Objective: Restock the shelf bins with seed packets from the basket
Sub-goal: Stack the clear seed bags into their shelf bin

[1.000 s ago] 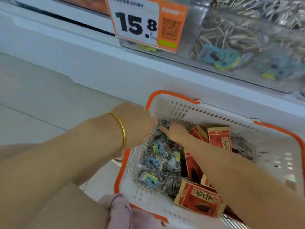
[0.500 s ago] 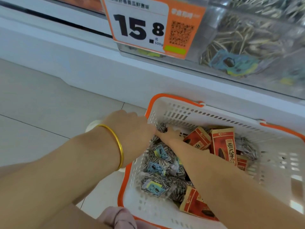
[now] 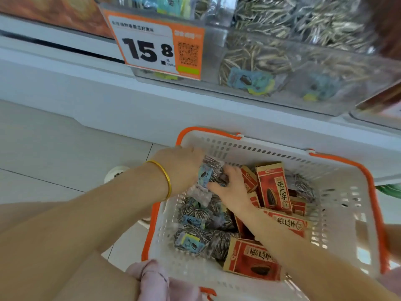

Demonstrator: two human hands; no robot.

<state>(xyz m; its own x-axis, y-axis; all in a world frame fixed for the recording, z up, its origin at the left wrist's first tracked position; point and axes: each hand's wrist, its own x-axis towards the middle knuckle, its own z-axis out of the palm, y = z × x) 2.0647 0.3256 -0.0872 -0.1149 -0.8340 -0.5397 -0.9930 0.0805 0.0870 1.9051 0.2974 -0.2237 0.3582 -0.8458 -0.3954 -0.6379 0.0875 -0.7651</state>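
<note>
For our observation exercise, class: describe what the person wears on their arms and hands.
Both forearms are bare, no sleeves showing. The left hand and right hand wear no gloves. A plain gold bangle circles the left wrist; the right wrist is bare.

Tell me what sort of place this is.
Most likely a shop aisle, in the snack section. A price tag reading 15.8 with a QR code hangs on a clear shelf bin of seed packets, and an orange-rimmed shopping basket of more packets sits below it.
</note>
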